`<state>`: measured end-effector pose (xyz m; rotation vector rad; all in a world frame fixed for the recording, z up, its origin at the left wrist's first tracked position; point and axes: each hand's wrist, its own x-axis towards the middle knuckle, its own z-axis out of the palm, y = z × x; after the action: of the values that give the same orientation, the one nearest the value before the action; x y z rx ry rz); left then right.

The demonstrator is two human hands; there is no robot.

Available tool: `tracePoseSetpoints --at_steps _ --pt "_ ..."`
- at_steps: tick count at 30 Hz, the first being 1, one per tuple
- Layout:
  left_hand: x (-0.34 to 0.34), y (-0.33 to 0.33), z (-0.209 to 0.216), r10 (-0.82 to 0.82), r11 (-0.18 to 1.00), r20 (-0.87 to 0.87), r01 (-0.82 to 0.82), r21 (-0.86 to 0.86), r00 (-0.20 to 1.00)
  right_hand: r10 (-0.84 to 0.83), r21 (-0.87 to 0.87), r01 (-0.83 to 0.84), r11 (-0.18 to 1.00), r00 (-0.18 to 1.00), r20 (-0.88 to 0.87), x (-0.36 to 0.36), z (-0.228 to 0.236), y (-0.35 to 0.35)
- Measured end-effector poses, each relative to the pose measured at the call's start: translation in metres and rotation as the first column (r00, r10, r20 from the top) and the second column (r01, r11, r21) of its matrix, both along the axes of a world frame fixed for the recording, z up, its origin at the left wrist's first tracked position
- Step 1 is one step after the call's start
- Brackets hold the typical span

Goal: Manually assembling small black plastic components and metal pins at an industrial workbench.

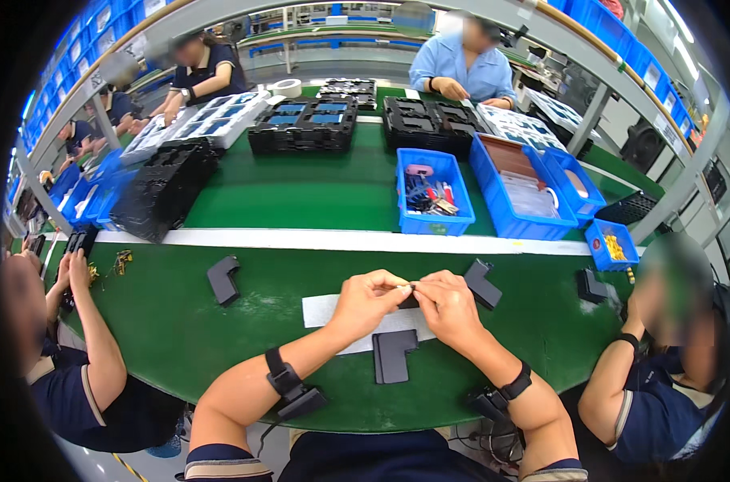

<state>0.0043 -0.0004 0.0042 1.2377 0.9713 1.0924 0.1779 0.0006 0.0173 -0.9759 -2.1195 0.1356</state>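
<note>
My left hand (369,304) and my right hand (449,308) meet over the middle of the near table, fingertips nearly touching. Each is closed in a pinch around something small and dark between them, too small to name. Beneath them lies a white sheet (320,310), partly covered by my hands. Just below, a dark grey L-shaped block (392,361) rests flat, overlapping the sheet's near side. Two similar L-shaped blocks lie farther out, one to the left (222,281) and one close beyond my right hand (482,284).
Past a white strip (300,238) stand a blue bin of tools (435,223), a larger blue bin (533,227) and a small bin with yellow pieces (614,245). Black trays (300,138) line the far belt. Co-workers sit close on both sides; others work opposite.
</note>
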Motion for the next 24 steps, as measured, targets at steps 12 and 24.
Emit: tracePoseSetpoints --at_steps 12,24 --pt "-0.002 0.003 0.003 0.077 0.993 -0.071 -0.070 0.096 0.995 -0.033 -0.095 0.031 0.995 0.999 -0.028 -0.001 0.006 0.002" --pt "-0.001 -0.001 0.001 0.005 1.000 0.028 -0.005 0.010 1.000 -0.075 -0.201 0.047 0.978 0.988 -0.131 -0.001 0.001 0.002"
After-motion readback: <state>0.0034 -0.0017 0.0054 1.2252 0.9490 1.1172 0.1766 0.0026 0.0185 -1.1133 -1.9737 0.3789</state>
